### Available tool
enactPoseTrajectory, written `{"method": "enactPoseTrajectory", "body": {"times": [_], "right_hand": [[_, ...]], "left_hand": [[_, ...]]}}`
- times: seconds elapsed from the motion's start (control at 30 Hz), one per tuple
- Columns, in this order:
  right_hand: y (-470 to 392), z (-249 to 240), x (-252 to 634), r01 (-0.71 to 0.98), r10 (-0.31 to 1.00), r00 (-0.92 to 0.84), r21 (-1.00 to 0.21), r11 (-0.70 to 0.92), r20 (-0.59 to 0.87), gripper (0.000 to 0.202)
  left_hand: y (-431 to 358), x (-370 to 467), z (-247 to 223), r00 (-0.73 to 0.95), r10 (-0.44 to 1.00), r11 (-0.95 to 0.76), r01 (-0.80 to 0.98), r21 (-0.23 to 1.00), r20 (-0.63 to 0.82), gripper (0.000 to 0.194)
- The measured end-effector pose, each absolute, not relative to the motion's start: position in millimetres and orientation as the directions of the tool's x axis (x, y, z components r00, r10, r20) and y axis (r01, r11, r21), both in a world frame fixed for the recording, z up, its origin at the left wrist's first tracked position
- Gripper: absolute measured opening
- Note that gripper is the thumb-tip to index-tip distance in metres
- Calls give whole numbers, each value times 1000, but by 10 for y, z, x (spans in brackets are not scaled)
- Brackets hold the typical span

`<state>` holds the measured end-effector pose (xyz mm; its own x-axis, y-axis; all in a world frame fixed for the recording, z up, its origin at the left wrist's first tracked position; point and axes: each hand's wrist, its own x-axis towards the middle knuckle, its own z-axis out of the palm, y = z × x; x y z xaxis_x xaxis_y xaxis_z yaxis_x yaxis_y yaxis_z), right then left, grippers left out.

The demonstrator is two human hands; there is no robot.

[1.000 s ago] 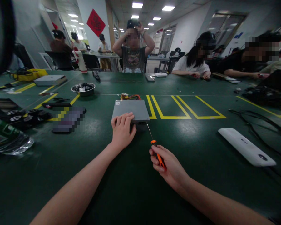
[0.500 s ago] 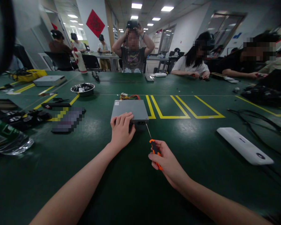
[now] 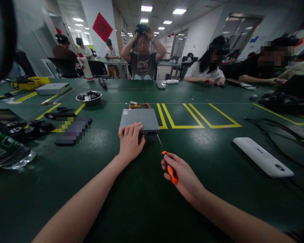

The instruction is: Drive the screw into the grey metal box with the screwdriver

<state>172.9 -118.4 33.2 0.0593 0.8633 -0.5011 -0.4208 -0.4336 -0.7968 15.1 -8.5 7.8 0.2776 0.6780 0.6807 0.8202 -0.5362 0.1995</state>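
Note:
A grey metal box (image 3: 139,118) with a bundle of coloured wires (image 3: 140,105) at its back lies on the green table (image 3: 131,209). My left hand (image 3: 131,140) grips the box at its front left corner, fingers on the top and thumb at the front face. In my right hand (image 3: 176,168) is an orange and black screwdriver (image 3: 171,172). Its thin shaft points up and left, and the tip meets the front face of the box near the right corner.
A metal bowl (image 3: 89,98) of small parts stands at the back left. Further left are a phone (image 3: 73,131) and a bottle (image 3: 7,148). A white device (image 3: 263,157) and black cables (image 3: 276,138) lie at the right. Several people sit around the table and beyond.
My right hand has turned the screwdriver's handle and its fingers have shifted on it. The tip stays at the box. My left hand keeps its hold, and the view has shifted slightly.

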Motion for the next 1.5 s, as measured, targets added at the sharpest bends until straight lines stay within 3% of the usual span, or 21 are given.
{"method": "enactPoseTrajectory", "body": {"times": [0.27, 0.43, 0.6, 0.97, 1.07, 1.4, 1.5], "right_hand": [[-1188, 349, 1726, -529, 824, 51, -715, -457, -564, 6], [-1181, 332, 1735, -552, 805, -1, -671, -495, -593, 26], [-1182, 350, 1730, -559, 847, 27, -710, -428, -531, 10], [-1178, 323, 1728, -572, 824, -29, -666, -479, -567, 21], [-1183, 319, 1714, -567, 835, 2, -688, -453, -551, 11], [-1178, 303, 1750, -532, 825, -4, -697, -480, -565, 23], [-1173, 326, 1741, -502, 852, 33, -745, -438, -523, 19]], "left_hand": [[-93, 147, 91, 282, 677, -537, 821, 194, 680, 32], [-99, 152, 100, 281, 679, -541, 817, 202, 679, 32], [-101, 152, 103, 276, 680, -540, 815, 210, 679, 33], [-95, 150, 94, 279, 685, -537, 818, 208, 673, 33], [-92, 147, 92, 285, 679, -539, 819, 197, 676, 32], [-93, 151, 91, 281, 683, -542, 814, 210, 674, 33], [-94, 151, 91, 281, 679, -545, 812, 210, 678, 33]]}}
